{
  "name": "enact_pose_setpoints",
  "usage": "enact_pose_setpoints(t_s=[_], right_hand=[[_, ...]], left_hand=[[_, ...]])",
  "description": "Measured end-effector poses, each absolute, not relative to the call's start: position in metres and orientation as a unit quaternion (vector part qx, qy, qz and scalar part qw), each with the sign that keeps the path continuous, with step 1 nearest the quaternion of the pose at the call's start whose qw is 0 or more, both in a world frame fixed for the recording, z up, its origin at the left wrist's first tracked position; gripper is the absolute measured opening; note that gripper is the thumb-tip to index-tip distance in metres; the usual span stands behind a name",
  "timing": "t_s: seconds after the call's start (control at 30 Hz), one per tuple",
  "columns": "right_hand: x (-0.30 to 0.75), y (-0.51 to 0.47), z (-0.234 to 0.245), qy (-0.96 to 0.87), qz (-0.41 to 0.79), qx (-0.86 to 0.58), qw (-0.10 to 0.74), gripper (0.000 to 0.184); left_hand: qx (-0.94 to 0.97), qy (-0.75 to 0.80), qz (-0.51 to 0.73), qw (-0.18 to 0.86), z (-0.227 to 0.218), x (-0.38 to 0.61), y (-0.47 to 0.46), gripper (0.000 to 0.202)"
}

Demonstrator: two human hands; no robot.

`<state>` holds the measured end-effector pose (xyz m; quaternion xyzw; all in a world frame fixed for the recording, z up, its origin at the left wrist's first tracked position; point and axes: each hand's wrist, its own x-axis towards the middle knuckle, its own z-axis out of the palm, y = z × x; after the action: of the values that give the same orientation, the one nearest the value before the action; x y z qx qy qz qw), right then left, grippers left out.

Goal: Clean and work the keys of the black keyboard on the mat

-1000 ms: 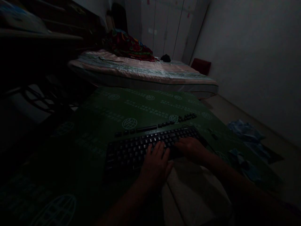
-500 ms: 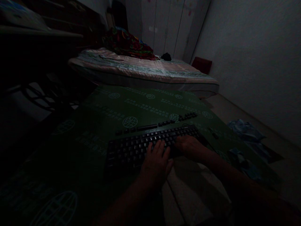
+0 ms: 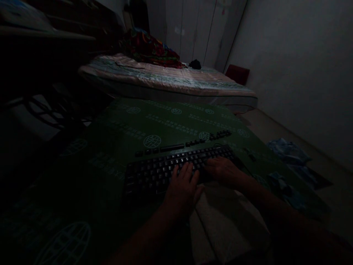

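Observation:
A black keyboard point(image 3: 165, 167) lies on a green mat point(image 3: 116, 136) printed with pale globes, in a dim room. My left hand point(image 3: 183, 187) rests on the keyboard's near edge, fingers stretched forward over the keys. My right hand point(image 3: 222, 170) lies on the keyboard's right part, its fingers curled down onto the keys; the dark hides whether anything is under them. A row of loose black keycaps point(image 3: 183, 144) sits on the mat just behind the keyboard.
A pale cloth point(image 3: 228, 224) lies under my forearms. A low mattress point(image 3: 171, 79) with a red patterned bundle point(image 3: 150, 48) is beyond the mat. Blue crumpled cloth point(image 3: 288, 152) lies on the floor at right. Dark furniture stands at left, white cupboard doors point(image 3: 193, 29) at the back.
Both hands stay on the keyboard with hardly any shift. The view has tilted slightly, so the scene sits a little higher in the picture.

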<state>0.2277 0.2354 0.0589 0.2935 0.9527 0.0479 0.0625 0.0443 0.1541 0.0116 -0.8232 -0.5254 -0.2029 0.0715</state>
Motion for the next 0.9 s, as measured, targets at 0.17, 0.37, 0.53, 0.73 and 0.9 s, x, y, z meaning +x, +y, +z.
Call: enact_pose_setpoints(t_s=[0.17,0.37,0.53,0.73,0.9], right_hand=[[0.2303,0.2363,0.0578,0.955,0.05,0.288,0.044,0.016],[0.235,0.2382,0.0539,0.958,0.051,0.281,0.013,0.016],[0.2367,0.238,0.0542,0.957,0.05,0.284,0.002,0.017],[0.2369,0.2391,0.0529,0.957,0.063,0.282,-0.003,0.016],[0.2369,0.2391,0.0536,0.958,0.061,0.281,0.004,0.017]], left_hand=[[-0.824,-0.523,-0.205,0.075,0.0103,0.0441,0.1551,0.039],[-0.824,-0.525,-0.202,0.069,0.0096,0.045,0.1548,0.041],[-0.823,-0.524,-0.208,0.069,0.0104,0.0448,0.1542,0.04],[-0.823,-0.525,-0.205,0.067,0.0138,0.0446,0.1539,0.041],[-0.824,-0.524,-0.204,0.069,0.0122,0.0453,0.1536,0.04]])
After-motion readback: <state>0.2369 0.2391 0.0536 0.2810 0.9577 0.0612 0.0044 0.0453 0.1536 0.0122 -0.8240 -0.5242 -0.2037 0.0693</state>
